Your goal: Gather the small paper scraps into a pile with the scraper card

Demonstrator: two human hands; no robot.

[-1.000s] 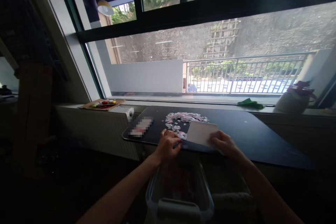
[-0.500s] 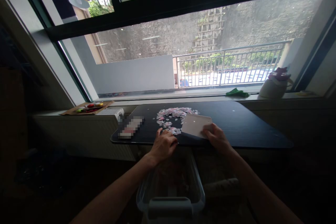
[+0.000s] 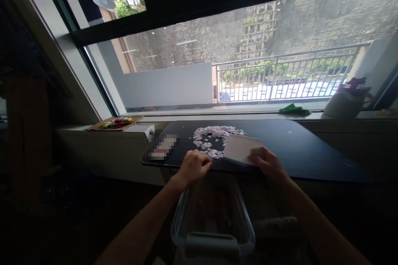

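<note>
My right hand (image 3: 268,163) grips a flat pale rectangular card or thin board (image 3: 239,148) by its right end, tilted over the front of the dark table (image 3: 280,140). To the left of the board lies a loose heap of small white and pink paper-like pieces (image 3: 214,133), some scattered toward the table's near edge. My left hand (image 3: 194,166) rests at that edge, beside the nearest pieces. Its fingers are curled closed, and what they hold, if anything, is hidden. Below both hands stands a clear plastic bin (image 3: 245,219), its contents dim and reddish.
A blurred-out rectangular item (image 3: 164,147) lies on the table's left part. On the windowsill are a green cloth (image 3: 294,109), a pale jug (image 3: 346,101) and a brown board with colourful items (image 3: 115,122). A wide window (image 3: 192,87) rises behind the table.
The fingers of my left hand have curled in more at the table edge. My right hand still grips the board. The whole view has shifted, so everything sits slightly farther right.
</note>
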